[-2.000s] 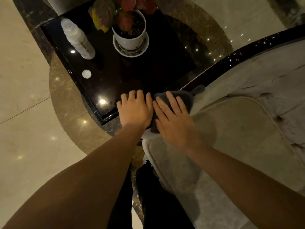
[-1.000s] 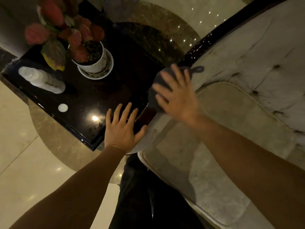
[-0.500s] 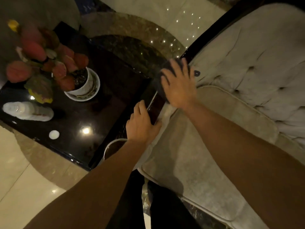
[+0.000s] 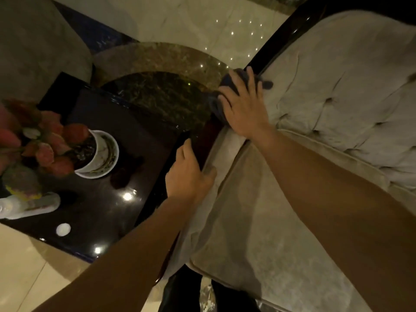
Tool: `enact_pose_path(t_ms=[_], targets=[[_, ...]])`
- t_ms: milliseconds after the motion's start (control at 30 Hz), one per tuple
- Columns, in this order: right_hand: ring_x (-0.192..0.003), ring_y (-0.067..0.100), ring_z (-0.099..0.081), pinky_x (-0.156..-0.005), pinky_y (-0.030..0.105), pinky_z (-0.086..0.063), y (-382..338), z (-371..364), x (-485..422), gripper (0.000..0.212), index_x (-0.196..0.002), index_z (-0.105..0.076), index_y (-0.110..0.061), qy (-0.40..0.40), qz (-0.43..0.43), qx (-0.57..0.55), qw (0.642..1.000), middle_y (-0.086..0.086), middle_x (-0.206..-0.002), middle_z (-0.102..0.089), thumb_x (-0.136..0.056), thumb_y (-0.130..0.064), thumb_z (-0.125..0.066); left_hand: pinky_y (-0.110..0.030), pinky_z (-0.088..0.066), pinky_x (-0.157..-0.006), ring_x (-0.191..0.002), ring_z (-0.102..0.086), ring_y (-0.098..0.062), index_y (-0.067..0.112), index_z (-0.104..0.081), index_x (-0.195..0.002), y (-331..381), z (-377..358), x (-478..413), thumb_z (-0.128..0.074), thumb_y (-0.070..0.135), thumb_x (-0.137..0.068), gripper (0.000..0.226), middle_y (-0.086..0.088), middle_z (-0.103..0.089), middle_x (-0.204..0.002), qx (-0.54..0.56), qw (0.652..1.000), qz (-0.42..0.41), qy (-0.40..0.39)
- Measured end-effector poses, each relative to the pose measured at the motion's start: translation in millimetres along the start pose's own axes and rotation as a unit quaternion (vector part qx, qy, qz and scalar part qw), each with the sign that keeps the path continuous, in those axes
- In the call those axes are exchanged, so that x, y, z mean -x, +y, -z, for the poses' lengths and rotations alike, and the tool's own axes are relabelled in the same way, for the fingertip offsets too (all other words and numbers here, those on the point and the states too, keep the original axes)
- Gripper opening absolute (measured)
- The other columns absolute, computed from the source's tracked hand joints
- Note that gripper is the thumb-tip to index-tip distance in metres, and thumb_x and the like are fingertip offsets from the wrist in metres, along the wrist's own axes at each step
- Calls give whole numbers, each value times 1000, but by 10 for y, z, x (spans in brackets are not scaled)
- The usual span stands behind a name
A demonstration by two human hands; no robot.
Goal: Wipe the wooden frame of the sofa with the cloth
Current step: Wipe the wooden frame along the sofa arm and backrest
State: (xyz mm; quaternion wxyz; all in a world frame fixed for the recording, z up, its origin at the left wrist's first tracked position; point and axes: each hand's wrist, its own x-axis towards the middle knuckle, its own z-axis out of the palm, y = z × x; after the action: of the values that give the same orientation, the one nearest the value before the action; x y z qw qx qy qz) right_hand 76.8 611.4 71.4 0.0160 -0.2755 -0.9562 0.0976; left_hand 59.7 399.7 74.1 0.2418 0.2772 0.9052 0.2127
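Note:
The sofa's dark glossy wooden frame runs from the upper right down along the armrest toward the bottom centre. My right hand presses a dark grey cloth flat against the frame where the armrest meets the backrest; most of the cloth is hidden under the palm. My left hand grips the armrest lower down, thumb on the pale upholstery, fingers curled over the wood's outer side.
A black glossy side table stands left of the sofa, carrying a potted plant with red leaves, a white bottle lying on its side and a small white cap. Beige seat cushion fills the right. Another upholstered seat upper left.
My right hand has slid the cloth up along the frame, away from me. My left hand left the cloth, crossed the side table and now holds the armrest. The camera has leaned over the sofa.

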Motion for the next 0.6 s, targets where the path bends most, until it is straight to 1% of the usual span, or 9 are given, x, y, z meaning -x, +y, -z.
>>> enact_pose_path(t_ms=[33, 67, 133, 200, 233, 367, 400, 533, 600], targets=[[-153, 43, -5, -120, 64, -8, -14, -6, -96, 52, -127, -63, -26, 13, -51, -11, 999, 8, -164, -29, -103, -45, -21, -47, -48, -89, -119, -57, -35, 18, -17, -153, 98, -13, -168, -68, 55, -80, 97, -9, -37, -152, -17, 1000, -15, 2], [-153, 44, -4, -120, 64, -8, -91, -39, -97, 48, -123, -65, -25, 20, -58, -15, 998, 8, -162, -32, -103, -43, -25, -47, -47, -89, -119, -56, -36, 16, -16, -153, 191, -15, -345, -67, 56, -80, 98, -10, -36, -152, -27, 1000, -15, -1], [-152, 44, -8, -120, 64, -9, -234, -145, 120, 47, -126, -65, -27, 7, 29, -13, 999, 7, -160, -36, -103, -43, -27, -44, -46, -87, -119, -56, -38, 12, -16, -153, 357, 19, -620, -67, 57, -79, 101, -11, -37, -151, -36, 999, 2, -12], [-153, 41, -12, -121, 63, -9, 0, -79, 166, 49, -136, -59, -31, -7, 127, 25, 992, 5, -159, -38, -104, -45, -25, -43, -46, -84, -118, -56, -38, 13, -14, -153, 457, -24, -783, -66, 59, -78, 101, -11, -36, -151, -52, 998, 1, -18], [-153, 39, -14, -121, 62, -9, 193, 3, 17, 49, -137, -58, -31, -4, 140, 56, 988, 5, -158, -40, -104, -47, -25, -43, -46, -83, -118, -56, -39, 15, -11, -153, 484, -48, -814, -64, 61, -79, 102, -12, -35, -151, -77, 997, 3, -18], [-152, 41, -16, -121, 63, -6, 608, 315, -639, 48, -119, -70, -25, 61, -21, 102, 993, 10, -150, -50, -102, -45, -30, -45, -47, -85, -122, -53, -38, 17, -5, -155, 685, -111, -1049, -63, 67, -77, 109, -12, -33, -153, -143, 990, 16, -9], [-152, 42, -15, -120, 64, -6, 548, 313, -657, 48, -117, -71, -25, 56, -24, 106, 993, 10, -150, -51, -101, -45, -31, -45, -47, -85, -121, -53, -38, 16, -6, -155, 749, -114, -1129, -63, 67, -77, 110, -13, -34, -152, -147, 989, 17, -4], [-152, 41, -17, -121, 61, -7, 684, 323, -521, 49, -127, -65, -28, -5, 141, 119, 983, 11, -150, -50, -105, -47, -26, -47, -46, -89, -125, -50, -38, 15, -6, -155, 944, -120, -1314, -61, 72, -75, 112, -13, -34, -152, -159, 987, 24, -12], [-149, 43, -25, -121, 61, -10, 1023, 533, -799, 52, -123, -68, -22, 39, 126, 166, 977, 16, -144, -55, -105, -47, -27, -47, -47, -88, -124, -51, -39, 14, -8, -155, 1001, -153, -1342, -58, 75, -74, 113, -14, -35, -152, -183, 983, 27, -1]])
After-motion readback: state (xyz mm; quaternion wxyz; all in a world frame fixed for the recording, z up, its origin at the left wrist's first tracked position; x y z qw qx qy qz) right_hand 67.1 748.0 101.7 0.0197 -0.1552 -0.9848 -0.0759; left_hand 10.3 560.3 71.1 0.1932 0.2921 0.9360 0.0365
